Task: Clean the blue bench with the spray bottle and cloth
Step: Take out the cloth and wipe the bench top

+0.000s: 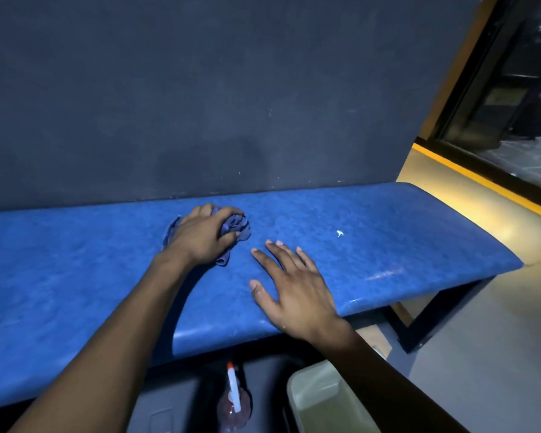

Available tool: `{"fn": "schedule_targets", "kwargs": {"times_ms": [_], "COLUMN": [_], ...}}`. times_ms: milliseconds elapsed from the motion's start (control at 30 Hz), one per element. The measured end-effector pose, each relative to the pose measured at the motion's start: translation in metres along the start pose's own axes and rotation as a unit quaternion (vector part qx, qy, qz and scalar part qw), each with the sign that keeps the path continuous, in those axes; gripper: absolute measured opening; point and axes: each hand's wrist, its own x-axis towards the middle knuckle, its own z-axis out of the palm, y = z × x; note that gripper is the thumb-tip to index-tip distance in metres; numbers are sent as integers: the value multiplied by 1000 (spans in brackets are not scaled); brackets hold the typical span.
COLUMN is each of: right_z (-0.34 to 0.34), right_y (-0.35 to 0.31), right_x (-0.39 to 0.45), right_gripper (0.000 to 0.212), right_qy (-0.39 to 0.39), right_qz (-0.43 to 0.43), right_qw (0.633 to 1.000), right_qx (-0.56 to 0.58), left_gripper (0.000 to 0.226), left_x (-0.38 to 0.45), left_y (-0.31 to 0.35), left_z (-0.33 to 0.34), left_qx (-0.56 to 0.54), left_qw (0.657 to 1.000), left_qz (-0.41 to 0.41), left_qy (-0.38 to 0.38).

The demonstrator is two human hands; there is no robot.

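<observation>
Head view: our left hand [200,235] bunches the soft, limp blue cloth [236,228] on the blue desk [388,232]; our right hand [294,292] rests open, empty.

blue counter [372,245] — long, glossy, speckled; bunched blue cloth [236,228] lies on it mid-length (partly covered); spray bottle [234,401] stands upright below — white-and-orange nozzle.

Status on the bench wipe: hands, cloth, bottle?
Left hand shut on cloth, pressed to blue bench. Right hand open, flat on bench. Spray bottle on floor below. White speck right of cloth.
</observation>
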Motion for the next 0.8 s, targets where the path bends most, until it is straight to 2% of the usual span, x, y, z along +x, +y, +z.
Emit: {"fn": "schedule_targets", "kwargs": {"times_ms": [133,200,300,433,533,633,700,800], "right_z": [0,0,0,-1,-1,0,1,2], "right_y": [-1,-2,-3,-3,-3,-3,-4,-5], "right_x": [-1,-1,0,0,0,0,-1,1], "right_gripper": [64,63,64,64,65,68,68,68], "right_qy": [7,9,7,3,5,9,13,14], "right_qz": [-3,-1,4,5,3,7,9,11], "right_qw": [1000,1000,1000,1000,1000,1000,1000,1000], "right_qx": [-1,0,-1,-1,-8,-9,-2,0], "left_gripper": [64,63,61,46,47,57,66,68], "left_x": [-68,-82,-51,-6,-21,-68,-87,-59], "left_y": [-7,-21,-40,-9,25,22,8,-21], "left_z": [-12,-18,-19,3,11,-1,-10,-13], "left_qx": [-22,-19,0,-20,-66,-66,-67,-6], "left_qw": [997,997,1000,989,994,997,997,998], "left_qz": [75,68,11,-122,-67,-18,-10,-33], "left_qy": [-12,-16,8,78,51,37,38,50]}}
